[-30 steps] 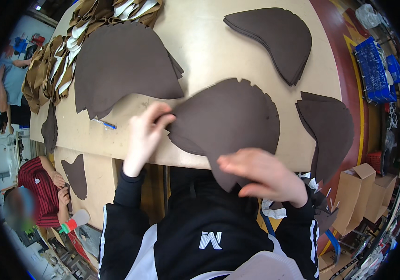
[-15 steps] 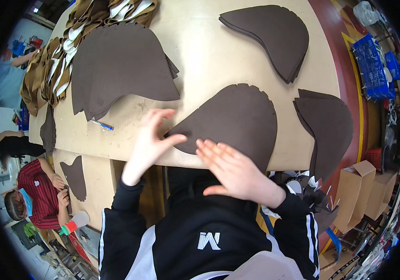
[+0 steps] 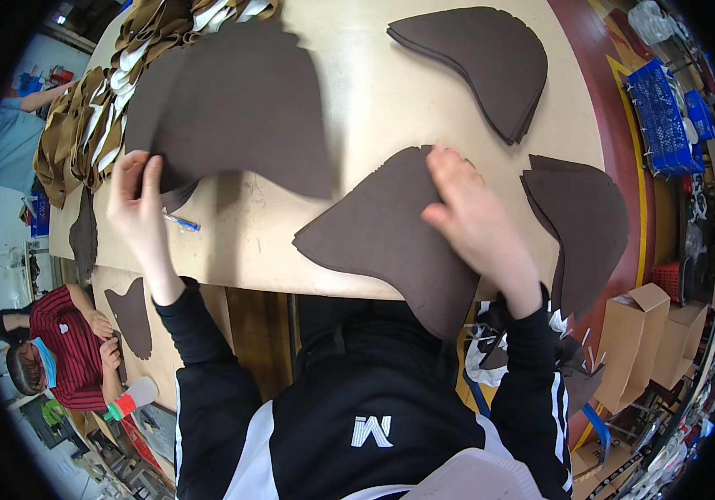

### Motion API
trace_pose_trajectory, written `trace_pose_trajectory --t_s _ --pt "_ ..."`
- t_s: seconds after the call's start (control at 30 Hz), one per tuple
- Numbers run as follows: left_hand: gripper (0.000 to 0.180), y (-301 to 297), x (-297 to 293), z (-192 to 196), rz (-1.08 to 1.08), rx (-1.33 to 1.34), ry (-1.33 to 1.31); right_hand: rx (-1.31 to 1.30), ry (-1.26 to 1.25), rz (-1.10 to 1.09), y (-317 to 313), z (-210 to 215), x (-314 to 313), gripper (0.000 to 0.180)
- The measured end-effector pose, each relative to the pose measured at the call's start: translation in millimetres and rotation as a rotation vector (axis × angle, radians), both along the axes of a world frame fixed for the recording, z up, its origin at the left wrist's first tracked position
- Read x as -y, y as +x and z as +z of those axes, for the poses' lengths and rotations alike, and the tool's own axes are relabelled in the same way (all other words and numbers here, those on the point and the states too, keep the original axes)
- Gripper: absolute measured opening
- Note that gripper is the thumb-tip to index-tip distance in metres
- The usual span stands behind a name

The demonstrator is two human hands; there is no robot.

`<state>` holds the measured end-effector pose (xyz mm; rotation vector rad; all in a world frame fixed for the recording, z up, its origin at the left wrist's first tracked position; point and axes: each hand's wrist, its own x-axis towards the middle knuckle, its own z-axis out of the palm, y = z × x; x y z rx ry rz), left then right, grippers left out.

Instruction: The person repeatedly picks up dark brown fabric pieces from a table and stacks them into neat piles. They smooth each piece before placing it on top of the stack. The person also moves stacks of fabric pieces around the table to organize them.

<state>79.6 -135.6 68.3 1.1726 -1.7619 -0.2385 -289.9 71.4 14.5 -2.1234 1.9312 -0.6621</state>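
Observation:
My left hand (image 3: 137, 183) pinches the lower left corner of a dark brown cut piece (image 3: 241, 108), which is lifted a little and blurred at its right edge. Under it, part of the left stack of pieces (image 3: 178, 196) shows. My right hand (image 3: 478, 217) is open, fingers outstretched, over the upper right of another dark brown piece (image 3: 382, 229). Whether it presses on that piece I cannot tell. This piece lies at the table's near edge, and its lower end hangs over. A blue and white pen (image 3: 182, 222) lies right of my left wrist.
Dark brown stacks lie at the far right (image 3: 482, 62) and right edge (image 3: 582, 225) of the table (image 3: 357, 100). Folded brown and white pieces (image 3: 82, 133) are heaped at the left. A co-worker in a striped shirt (image 3: 66, 350) sits lower left. Cardboard boxes (image 3: 637, 346) stand at right.
My left hand has moved left and taken the corner of a piece from the left stack, raising it. My right hand has moved up and right across the middle piece, which has turned.

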Motion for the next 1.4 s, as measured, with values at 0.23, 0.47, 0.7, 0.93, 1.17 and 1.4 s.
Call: trace_pose_trajectory --t_s 0.23,0.47,0.7,0.93,1.17,1.4 --pt "0.036 -53.1 -73.6 -13.4 -0.434 0.234 0.45 0.023 0.074 0.413 80.0 -11.6 -45.3 0.105" --pt "0.035 -95.6 -89.5 -48.4 -0.528 0.244 0.842 0.37 0.208 0.703 51.3 23.0 -52.5 0.094" --pt "0.017 -82.2 -59.0 -19.1 -0.372 0.294 0.381 0.305 -0.16 -0.125 -6.7 40.7 -7.4 0.081" --pt "0.017 -2.4 -0.6 27.8 0.098 0.429 -0.256 -0.132 0.005 0.152 40.6 -9.0 -9.5 0.108" --pt "0.06 -88.8 -105.1 -43.2 -0.566 0.375 0.558 0.082 0.118 0.579 75.8 -1.5 -56.5 0.101" --pt "0.044 -107.1 -85.5 -46.0 -0.494 0.324 0.788 0.213 -0.031 0.245 13.0 17.9 -45.9 0.096"
